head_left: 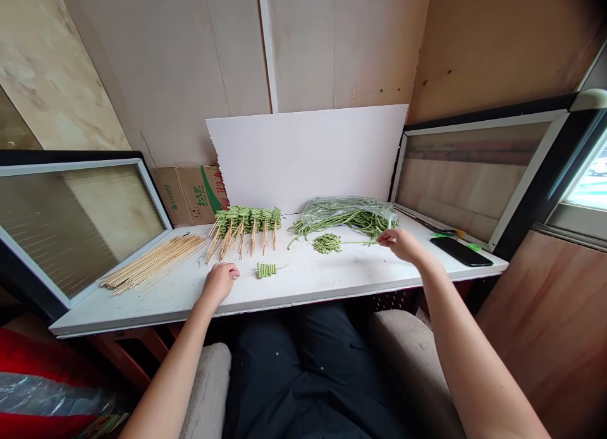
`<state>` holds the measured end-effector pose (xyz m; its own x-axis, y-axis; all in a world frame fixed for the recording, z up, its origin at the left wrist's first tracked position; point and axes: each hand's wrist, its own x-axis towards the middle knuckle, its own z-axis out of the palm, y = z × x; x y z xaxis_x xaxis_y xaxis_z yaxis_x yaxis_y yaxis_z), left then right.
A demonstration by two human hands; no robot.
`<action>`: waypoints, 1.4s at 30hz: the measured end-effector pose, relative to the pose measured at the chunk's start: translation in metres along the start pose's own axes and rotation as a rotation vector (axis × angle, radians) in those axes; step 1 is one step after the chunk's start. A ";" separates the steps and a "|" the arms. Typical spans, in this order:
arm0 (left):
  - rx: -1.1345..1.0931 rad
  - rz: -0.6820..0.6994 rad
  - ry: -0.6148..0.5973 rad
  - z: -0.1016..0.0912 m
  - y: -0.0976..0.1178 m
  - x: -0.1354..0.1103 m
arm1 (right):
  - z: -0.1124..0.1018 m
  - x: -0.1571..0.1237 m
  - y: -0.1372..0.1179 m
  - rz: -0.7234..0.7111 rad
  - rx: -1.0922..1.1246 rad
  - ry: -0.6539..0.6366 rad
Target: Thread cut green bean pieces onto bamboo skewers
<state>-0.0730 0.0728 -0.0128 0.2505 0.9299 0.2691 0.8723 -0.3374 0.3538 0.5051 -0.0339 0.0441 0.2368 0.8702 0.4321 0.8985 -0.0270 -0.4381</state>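
Skewered beans (266,271), white table (327,278), panelled wall (303,47) behind, left grip (220,282) pinching stick (248,272), right grip (399,244) pinching long bean (356,242)

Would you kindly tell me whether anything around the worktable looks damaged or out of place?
Yes: the white board standing behind the long green beans has a ragged, broken-looking left edge, odd against its much straighter top.
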 end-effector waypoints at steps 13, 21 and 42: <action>0.139 0.071 0.239 -0.035 0.060 -0.017 | -0.030 -0.030 -0.143 -0.151 0.814 -0.025; 0.055 0.294 0.551 -0.057 0.151 -0.064 | 0.012 -0.043 -0.186 -0.121 1.209 -0.174; -0.151 0.266 0.395 -0.045 0.150 -0.064 | 0.019 -0.062 -0.205 -0.324 0.888 -0.013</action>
<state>0.0230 -0.0436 0.0640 0.2530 0.6922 0.6759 0.7218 -0.6002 0.3445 0.2990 -0.0730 0.0922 0.0158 0.7750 0.6318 0.3086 0.5972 -0.7404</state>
